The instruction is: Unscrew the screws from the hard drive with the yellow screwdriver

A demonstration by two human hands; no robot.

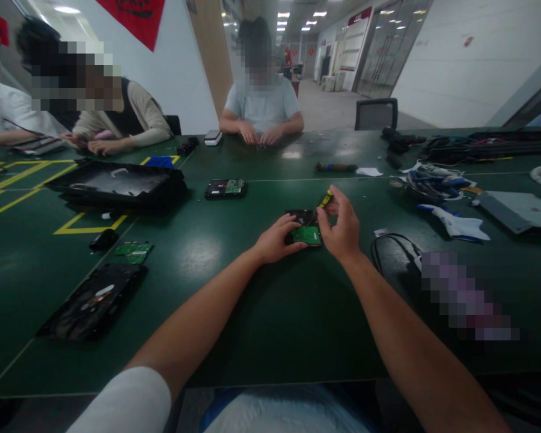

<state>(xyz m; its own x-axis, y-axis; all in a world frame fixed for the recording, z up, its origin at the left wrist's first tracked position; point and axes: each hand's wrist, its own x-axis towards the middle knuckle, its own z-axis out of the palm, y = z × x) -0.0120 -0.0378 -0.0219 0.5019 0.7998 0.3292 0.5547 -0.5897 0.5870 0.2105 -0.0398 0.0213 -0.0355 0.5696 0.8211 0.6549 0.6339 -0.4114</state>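
A black hard drive with a green circuit board (305,235) lies on the green table in front of me. My left hand (279,240) grips its left side, fingers at the back edge and thumb near the front. A small yellow and black screwdriver (326,199) stands tilted over the drive's right part, pinched in the fingers of my right hand (340,225). Its tip is too small to make out. Another hard drive (226,188) lies farther back to the left.
At left are a black tray (121,183), a loose green board (134,251) and a large black drive (94,300). Cables (433,180), a glove (457,225) and a grey metal box (520,211) lie at right. People sit across the table and at far left.
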